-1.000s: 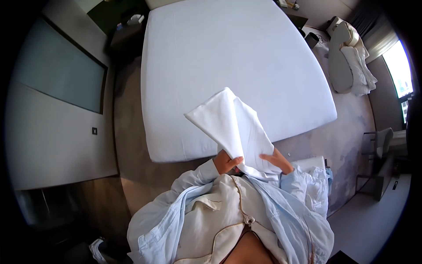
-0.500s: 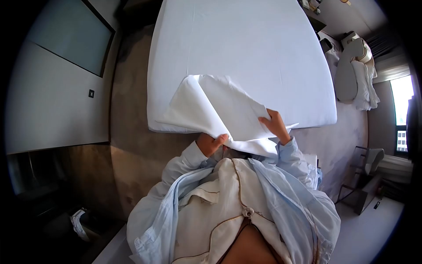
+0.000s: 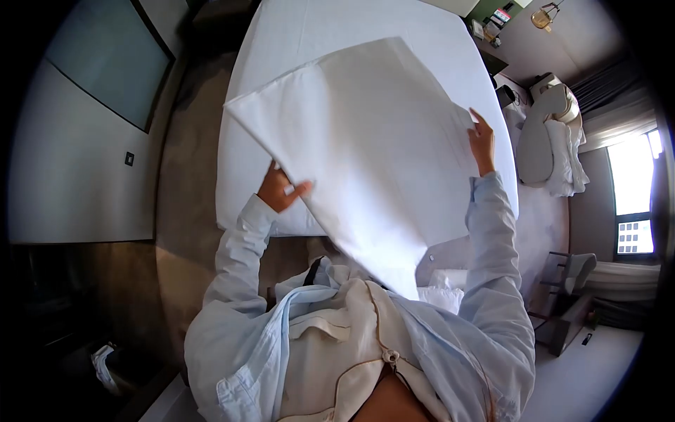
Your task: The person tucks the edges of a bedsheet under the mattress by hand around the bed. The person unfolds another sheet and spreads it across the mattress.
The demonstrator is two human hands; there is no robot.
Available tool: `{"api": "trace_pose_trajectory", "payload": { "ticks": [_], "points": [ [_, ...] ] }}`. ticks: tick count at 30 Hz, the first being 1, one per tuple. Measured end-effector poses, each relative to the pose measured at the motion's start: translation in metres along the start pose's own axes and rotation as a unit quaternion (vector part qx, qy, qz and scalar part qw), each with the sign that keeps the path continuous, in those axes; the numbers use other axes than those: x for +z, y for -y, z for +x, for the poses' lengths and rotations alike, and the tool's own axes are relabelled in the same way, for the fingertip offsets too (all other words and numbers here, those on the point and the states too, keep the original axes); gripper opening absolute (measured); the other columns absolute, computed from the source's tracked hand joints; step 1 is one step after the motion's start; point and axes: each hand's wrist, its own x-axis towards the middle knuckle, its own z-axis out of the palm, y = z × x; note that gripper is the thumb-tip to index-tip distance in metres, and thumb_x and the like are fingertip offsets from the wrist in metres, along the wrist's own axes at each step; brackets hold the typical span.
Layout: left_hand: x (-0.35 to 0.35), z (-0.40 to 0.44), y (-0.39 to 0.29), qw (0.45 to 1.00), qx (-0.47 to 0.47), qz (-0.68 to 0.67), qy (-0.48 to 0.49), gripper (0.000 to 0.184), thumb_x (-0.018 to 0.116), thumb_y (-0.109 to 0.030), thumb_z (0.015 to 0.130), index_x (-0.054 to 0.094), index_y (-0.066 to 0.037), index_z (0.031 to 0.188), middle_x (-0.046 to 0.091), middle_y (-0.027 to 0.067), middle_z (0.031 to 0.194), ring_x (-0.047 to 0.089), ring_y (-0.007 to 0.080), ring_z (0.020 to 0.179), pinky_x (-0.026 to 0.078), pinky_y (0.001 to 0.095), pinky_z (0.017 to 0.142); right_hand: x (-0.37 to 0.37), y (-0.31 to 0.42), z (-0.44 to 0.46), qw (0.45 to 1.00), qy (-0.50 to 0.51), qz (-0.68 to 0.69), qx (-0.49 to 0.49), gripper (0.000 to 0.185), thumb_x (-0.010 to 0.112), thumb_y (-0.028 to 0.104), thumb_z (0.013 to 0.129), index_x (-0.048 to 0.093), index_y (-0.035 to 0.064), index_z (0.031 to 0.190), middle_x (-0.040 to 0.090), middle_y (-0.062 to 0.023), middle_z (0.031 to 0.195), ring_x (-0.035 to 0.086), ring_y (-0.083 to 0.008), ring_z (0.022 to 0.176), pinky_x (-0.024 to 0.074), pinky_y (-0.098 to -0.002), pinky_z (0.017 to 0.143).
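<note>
A white cloth (image 3: 365,133) is spread in the air between my hands, over the near part of a bed with a white cover (image 3: 246,162). My left hand (image 3: 280,188) grips the cloth's left edge, with the thumb on top and the other fingers partly hidden. At the cloth's right edge, my right hand (image 3: 481,143) holds it between thumb and fingers. One corner of the cloth points left past the bed's side, and its lower end hangs close to my body.
White bundled fabric (image 3: 443,292) lies low, right of my body. At the right are a grey couch (image 3: 538,144) with white bedding (image 3: 562,158), a chair (image 3: 578,273) and a desk (image 3: 571,323). A wall with a switch (image 3: 129,159) stands at the left.
The cloth, folded and bunched before, has opened out wide and risen over the bed. My hands have moved apart and forward, the right one farthest.
</note>
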Motion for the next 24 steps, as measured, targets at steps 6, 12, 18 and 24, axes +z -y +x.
{"api": "trace_pose_trajectory", "payload": {
  "ticks": [6,12,18,24],
  "points": [
    [0.122,-0.095,0.081,0.771,-0.469,-0.396,-0.167,0.028,0.052,-0.017,0.085,0.062,0.003,0.102,0.064,0.0103,0.097,0.061,0.0195,0.088,0.049,0.0287,0.078,0.092,-0.067,-0.033,0.971,0.149,0.18,0.052,0.05,0.062,-0.001,0.071,0.053,0.0075,0.12,0.058,-0.0144,0.113,0.06,-0.0229,0.093,0.0476,-0.0301,0.08],
    [0.15,-0.136,0.039,0.651,-0.576,-0.492,-0.046,0.036,0.047,-0.023,0.088,0.055,0.001,0.114,0.061,0.0135,0.107,0.059,0.0219,0.098,0.048,0.0281,0.079,0.136,-0.058,-0.196,0.809,0.374,0.37,0.263,0.044,0.057,0.02,0.083,0.05,0.0125,0.125,0.053,-0.0027,0.122,0.052,-0.0126,0.104,0.0421,-0.0288,0.084],
    [0.158,-0.129,0.01,0.571,-0.657,-0.492,0.018,0.031,0.044,-0.018,0.087,0.059,-0.004,0.11,0.064,0.0089,0.101,0.062,0.0161,0.084,0.045,0.0252,0.072,0.121,-0.021,-0.283,0.694,0.367,0.405,0.469,0.044,0.056,0.021,0.086,0.046,0.0166,0.128,0.057,-0.0037,0.117,0.055,-0.0152,0.101,0.0412,-0.0318,0.083],
    [0.176,-0.115,0.025,0.561,-0.645,-0.515,0.07,0.032,0.042,-0.02,0.087,0.058,-0.006,0.111,0.064,0.0072,0.103,0.062,0.016,0.087,0.044,0.0246,0.075,0.094,-0.037,-0.294,0.746,0.328,0.375,0.442,0.041,0.054,0.022,0.085,0.049,0.0134,0.125,0.059,-0.0048,0.111,0.057,-0.0138,0.093,0.0424,-0.0276,0.078]
  ]
}}
